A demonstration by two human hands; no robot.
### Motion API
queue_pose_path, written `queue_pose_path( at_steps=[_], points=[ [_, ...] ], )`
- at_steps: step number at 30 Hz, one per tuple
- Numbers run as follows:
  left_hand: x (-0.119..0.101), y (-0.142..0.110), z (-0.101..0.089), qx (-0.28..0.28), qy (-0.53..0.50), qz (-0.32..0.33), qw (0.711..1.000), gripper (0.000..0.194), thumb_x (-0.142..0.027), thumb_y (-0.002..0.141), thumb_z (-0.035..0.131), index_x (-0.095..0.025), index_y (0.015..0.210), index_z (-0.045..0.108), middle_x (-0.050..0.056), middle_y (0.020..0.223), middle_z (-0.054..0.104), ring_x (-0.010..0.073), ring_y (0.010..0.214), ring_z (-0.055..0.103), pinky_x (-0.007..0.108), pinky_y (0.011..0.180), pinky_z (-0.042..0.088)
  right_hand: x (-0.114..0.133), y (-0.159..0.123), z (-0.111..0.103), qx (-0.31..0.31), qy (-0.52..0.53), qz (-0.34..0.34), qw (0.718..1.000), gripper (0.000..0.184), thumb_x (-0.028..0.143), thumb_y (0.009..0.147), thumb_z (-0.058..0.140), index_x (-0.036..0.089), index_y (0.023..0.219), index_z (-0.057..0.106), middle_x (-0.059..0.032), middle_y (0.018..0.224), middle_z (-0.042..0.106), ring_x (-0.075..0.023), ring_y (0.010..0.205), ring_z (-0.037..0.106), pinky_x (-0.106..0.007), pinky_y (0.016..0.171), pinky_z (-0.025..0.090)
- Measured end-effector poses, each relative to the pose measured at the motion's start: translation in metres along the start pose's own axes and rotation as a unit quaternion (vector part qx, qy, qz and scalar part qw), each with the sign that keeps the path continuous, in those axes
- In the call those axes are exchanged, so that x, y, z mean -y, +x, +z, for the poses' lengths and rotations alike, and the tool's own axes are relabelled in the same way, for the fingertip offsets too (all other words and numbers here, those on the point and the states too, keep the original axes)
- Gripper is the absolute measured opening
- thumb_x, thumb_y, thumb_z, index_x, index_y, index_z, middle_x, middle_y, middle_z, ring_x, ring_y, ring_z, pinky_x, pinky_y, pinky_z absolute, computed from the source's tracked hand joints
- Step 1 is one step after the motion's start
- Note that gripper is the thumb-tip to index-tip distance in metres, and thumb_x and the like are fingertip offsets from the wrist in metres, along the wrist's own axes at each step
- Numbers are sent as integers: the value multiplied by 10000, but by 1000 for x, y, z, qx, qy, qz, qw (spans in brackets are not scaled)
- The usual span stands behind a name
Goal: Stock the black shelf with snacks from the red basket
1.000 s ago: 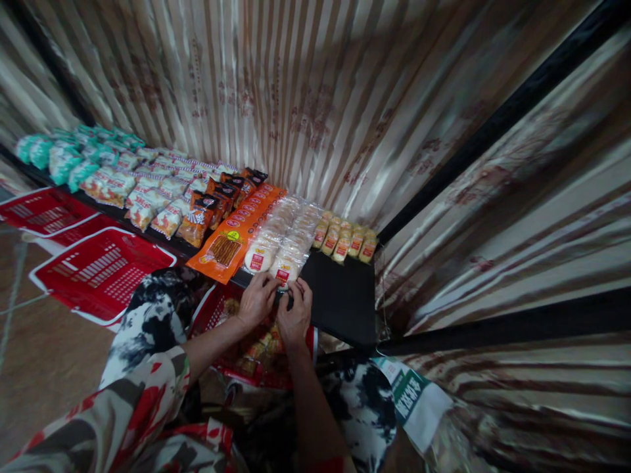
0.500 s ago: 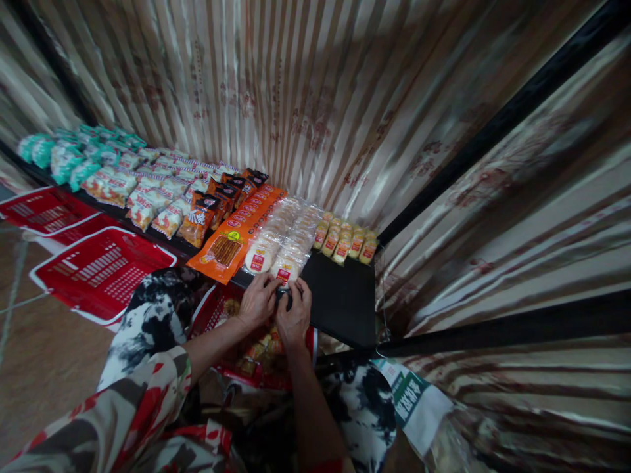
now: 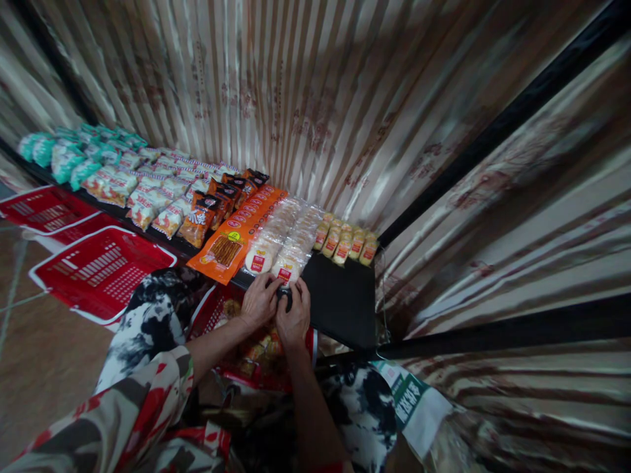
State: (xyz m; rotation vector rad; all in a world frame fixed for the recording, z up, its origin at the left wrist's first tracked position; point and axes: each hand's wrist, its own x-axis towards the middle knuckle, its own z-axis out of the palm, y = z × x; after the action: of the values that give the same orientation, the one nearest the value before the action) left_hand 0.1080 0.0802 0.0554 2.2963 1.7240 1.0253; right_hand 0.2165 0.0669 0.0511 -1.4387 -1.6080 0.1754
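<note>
On the black shelf (image 3: pixel 340 302), two rows of clear-wrapped round white rice crackers (image 3: pixel 273 240) run toward the back. At the near end of the right row lies a rice cracker packet (image 3: pixel 286 268) with a red label. My left hand (image 3: pixel 260 299) is closed on its front left edge, fingers bent. Close beside it, my right hand (image 3: pixel 294 314) has its fingertips curled on the front right edge. The fingers partly hide that edge. A flat orange bag of brown sticks (image 3: pixel 227 248) lies left of the crackers.
Small yellow packets (image 3: pixel 344 244) stand at the shelf's right end. Orange-black bags (image 3: pixel 200 220), white bags (image 3: pixel 148 197) and green bags (image 3: pixel 66 157) fill the left. Below are a red basket with snacks (image 3: pixel 256 351) and a red basket (image 3: pixel 106 269). A striped curtain (image 3: pixel 296 85) hangs behind.
Both hands stay at the front of the rice cracker packet, with only a very slight shift of the fingers. Nothing else has visibly moved.
</note>
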Motion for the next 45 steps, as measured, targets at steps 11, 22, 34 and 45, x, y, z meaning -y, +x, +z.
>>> queue_pose_path(
  at_steps=[11,22,34,45],
  points=[
    [-2,-3,-2,-2,-14,5,1000,418,-100,782,465,-189,1177,566,83,1042,536,193,990,483,342,890,459,2,0,0,-6,-8,-3,1000,348,132,820,406,121,1116,589,-167,1286,480,-235,1212,443,-442,990,423],
    [1,-14,-4,-14,-45,41,998,349,-137,825,430,-149,1141,577,107,1115,561,210,1064,492,368,926,440,4,-3,-1,-24,8,10,1000,295,172,847,406,116,1047,614,-189,1334,414,-263,1247,403,-487,1001,391],
    [20,-53,-11,8,-69,122,990,432,-68,817,393,-128,1237,477,142,1295,474,227,1326,306,455,1056,368,20,-8,-8,-60,2,-53,997,249,140,843,434,124,971,647,-163,1164,523,-223,1103,488,-418,932,441],
    [79,-95,-21,265,-11,-183,947,321,-174,847,456,-159,1144,579,131,1257,532,200,1134,529,322,960,445,31,-53,29,195,103,-153,963,315,88,807,394,149,984,647,-97,951,623,-169,932,571,-311,859,487]
  ],
)
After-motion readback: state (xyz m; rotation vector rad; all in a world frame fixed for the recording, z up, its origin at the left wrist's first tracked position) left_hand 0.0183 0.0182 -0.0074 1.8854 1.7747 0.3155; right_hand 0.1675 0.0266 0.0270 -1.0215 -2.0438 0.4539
